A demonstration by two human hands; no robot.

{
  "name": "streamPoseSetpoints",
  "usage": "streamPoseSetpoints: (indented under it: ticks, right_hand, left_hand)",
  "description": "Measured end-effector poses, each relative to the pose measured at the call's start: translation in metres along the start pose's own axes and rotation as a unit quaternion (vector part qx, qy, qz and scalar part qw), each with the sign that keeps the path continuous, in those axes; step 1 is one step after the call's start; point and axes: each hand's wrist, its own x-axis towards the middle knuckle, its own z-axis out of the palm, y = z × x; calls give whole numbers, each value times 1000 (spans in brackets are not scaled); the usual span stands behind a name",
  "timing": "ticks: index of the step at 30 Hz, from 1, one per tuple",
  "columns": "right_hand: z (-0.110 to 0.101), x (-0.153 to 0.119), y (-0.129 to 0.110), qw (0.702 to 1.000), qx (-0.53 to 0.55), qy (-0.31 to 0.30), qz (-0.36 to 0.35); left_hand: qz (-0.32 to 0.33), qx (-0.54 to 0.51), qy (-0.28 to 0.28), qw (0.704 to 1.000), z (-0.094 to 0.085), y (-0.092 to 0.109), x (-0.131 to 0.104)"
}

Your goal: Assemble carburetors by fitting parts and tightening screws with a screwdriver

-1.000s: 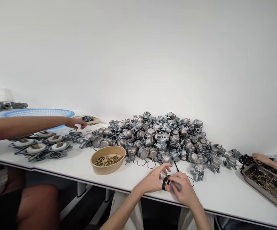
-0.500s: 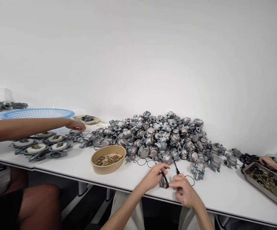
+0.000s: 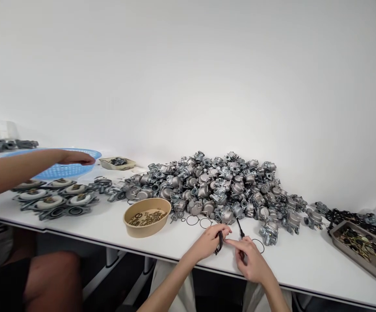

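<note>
My left hand [image 3: 210,241] is closed on a bundle of thin black rubber rings [image 3: 219,243], which hang below its fingers. My right hand [image 3: 251,259] is curled round a black screwdriver [image 3: 241,230]; its thin shaft points away from me and most of the handle is hidden. The right index finger is stretched out, its tip close to the rings at the left fingertips. Ahead of both hands, loose black O-rings [image 3: 205,223] lie flat on the white table [image 3: 181,242]. Another O-ring [image 3: 263,246] is beside my right hand, partly hidden by it.
A big heap of metal carburetors [image 3: 207,188] stands against the wall. Small brass parts lie in a tan bowl [image 3: 147,232] at left. A metal tray [image 3: 353,252] of mixed parts is at right. At far left, a co-worker's arm [image 3: 45,167] reaches over a blue basket [image 3: 92,154] and carburetor bodies [image 3: 58,210].
The rings in my left hand have turned and bunched closer together, and my right index finger has straightened. The left co-worker's hand has moved left; the hand at the right tray has gone.
</note>
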Motion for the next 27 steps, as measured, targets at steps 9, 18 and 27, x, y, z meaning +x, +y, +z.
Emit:
streamPoseSetpoints:
  ticks: [9, 18, 27]
  right_hand:
    - [-2, 3, -4, 1000, 19, -7, -15]
    - [-3, 7, -8, 998, 26, -49, -14]
    - [-8, 2, 3, 992, 117, 18, 41]
  left_hand:
    - [16, 63, -8, 998, 9, 7, -2]
    - [-25, 73, 8, 997, 23, 2, 3]
    - [-40, -25, 35, 998, 15, -3, 4]
